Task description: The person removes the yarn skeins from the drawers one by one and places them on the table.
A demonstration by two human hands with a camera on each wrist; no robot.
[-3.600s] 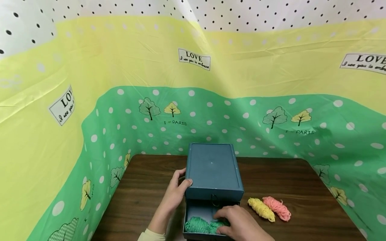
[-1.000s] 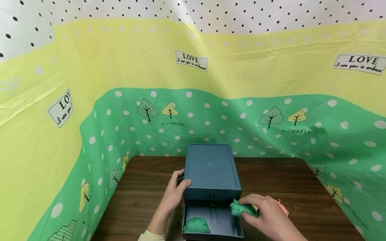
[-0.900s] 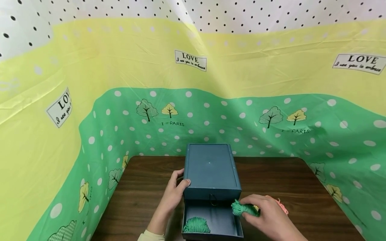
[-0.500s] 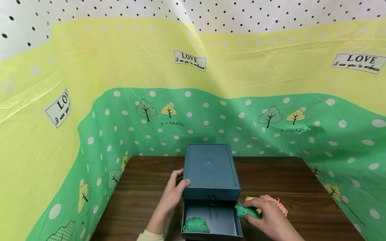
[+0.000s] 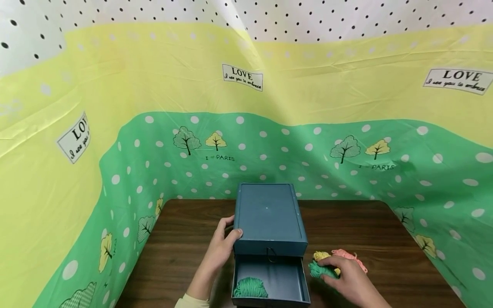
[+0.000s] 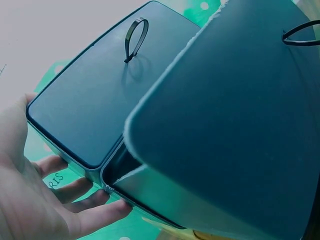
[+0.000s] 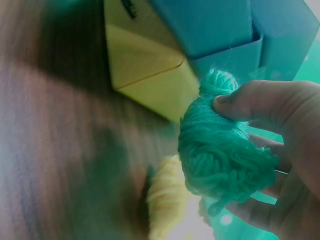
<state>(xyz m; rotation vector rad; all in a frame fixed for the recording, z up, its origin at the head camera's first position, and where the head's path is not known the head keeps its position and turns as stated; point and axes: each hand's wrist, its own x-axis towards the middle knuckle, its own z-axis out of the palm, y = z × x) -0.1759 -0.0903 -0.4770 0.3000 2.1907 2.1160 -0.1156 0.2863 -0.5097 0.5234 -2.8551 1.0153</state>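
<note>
In the head view my right hand (image 5: 348,278) pinches a green yarn skein (image 7: 220,145) between thumb and fingers, to the right of the blue drawer box (image 5: 269,214). Close by, partly covered by this hand and its skein, is a yellow yarn skein (image 5: 321,255), with a pink yarn skein (image 5: 349,255) behind. Another green skein (image 5: 250,287) lies at the front left of the pulled-out drawer (image 5: 286,284). My left hand (image 5: 221,248) holds the box's left side, thumb over the front top edge. Its fingers (image 6: 102,217) lie along the side in the left wrist view.
A dark wood table (image 5: 185,231) bears the box. Black loop pulls (image 6: 135,40) stick out of the drawer fronts. A yellow section (image 7: 145,70) shows below the blue ones in the right wrist view. Patterned cloth (image 5: 269,149) hangs around the table.
My right hand has lifted one green skein out of the drawer, carried it right, and lowered it beside the yellow one. The left hand keeps its place on the box.
</note>
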